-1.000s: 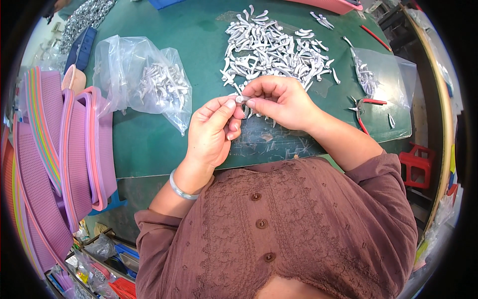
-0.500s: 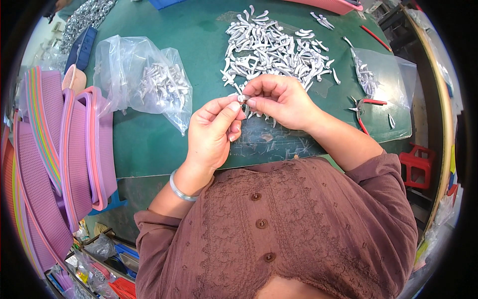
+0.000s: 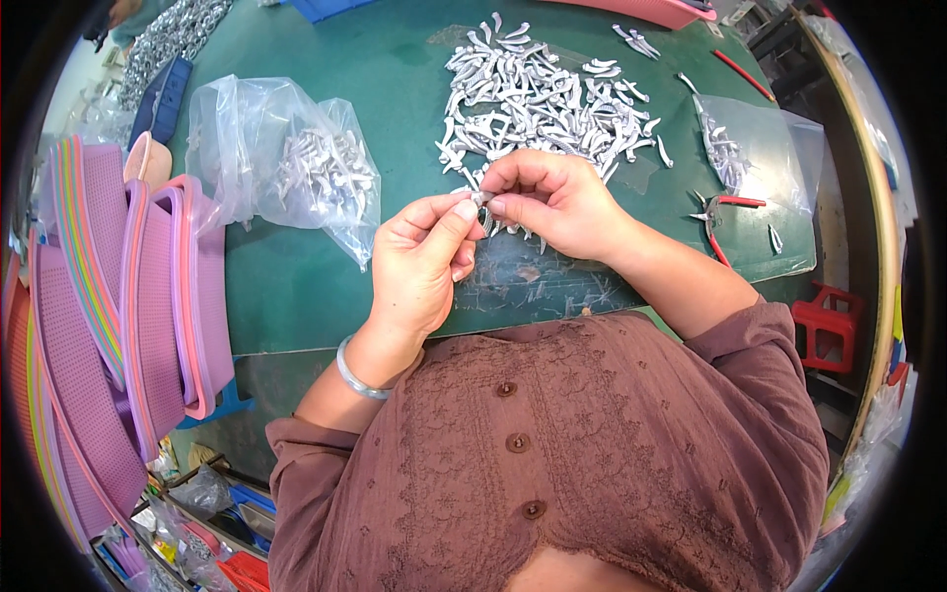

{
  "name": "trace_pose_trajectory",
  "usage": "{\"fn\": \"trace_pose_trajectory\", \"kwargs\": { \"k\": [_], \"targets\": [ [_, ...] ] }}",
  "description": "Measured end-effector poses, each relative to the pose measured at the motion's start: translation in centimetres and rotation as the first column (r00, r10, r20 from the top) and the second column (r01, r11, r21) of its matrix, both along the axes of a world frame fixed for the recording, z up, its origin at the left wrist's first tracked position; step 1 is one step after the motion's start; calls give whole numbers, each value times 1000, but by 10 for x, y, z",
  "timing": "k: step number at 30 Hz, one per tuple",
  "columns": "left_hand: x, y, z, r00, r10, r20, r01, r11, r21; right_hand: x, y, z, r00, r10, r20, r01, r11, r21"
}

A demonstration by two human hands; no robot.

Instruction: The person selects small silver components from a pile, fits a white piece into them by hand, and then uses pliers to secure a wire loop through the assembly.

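My left hand [image 3: 422, 259] and my right hand [image 3: 555, 204] meet at the near edge of a heap of small curved silvery metal pieces [image 3: 538, 99]. Between both thumbs and forefingers is a small silvery metal piece [image 3: 479, 196], mostly covered by the fingertips. Both hands are closed in a pinch on it. Below the fingers a few more of the pieces lie partly hidden on the green table [image 3: 414, 99].
A clear plastic bag [image 3: 330, 168] of similar pieces lies left, another bag [image 3: 725, 158] right. Red-handled pliers [image 3: 715, 222] rest near the right edge, with a red rod [image 3: 744, 75] farther back. Purple baskets [image 3: 158, 306] are stacked left; a red stool [image 3: 829, 326] stands right.
Both hands keep their pinch at the same place, with only a very slight shift of the fingers. Nothing on the table has visibly moved.
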State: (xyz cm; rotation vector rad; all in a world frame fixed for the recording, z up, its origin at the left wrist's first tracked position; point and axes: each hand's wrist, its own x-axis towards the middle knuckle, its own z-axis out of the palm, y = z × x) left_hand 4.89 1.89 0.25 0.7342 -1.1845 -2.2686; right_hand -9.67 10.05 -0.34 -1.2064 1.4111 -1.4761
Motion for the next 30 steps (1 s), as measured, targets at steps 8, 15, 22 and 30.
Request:
{"fn": "trace_pose_trajectory", "kwargs": {
  "k": [8, 15, 22, 30],
  "targets": [
    [-1, 2, 7, 1000, -6, 23, 7, 1000, -15, 0, 2, 1, 999, -1, -51, 0, 999, -35],
    [-3, 3, 5, 997, 21, 72, -17, 998, -52, -12, 10, 14, 910, -82, -406, -17, 972, -233],
    [-1, 0, 5, 996, -92, 4, 92, 995, 40, -93, 123, 88, 462, -742, -486, 564, 668, -485],
    [1, -2, 0, 992, -122, 7, 122, 991, 57, -166, 222, 81, -33, -767, -641, 866, 298, -401]
  ]
}}
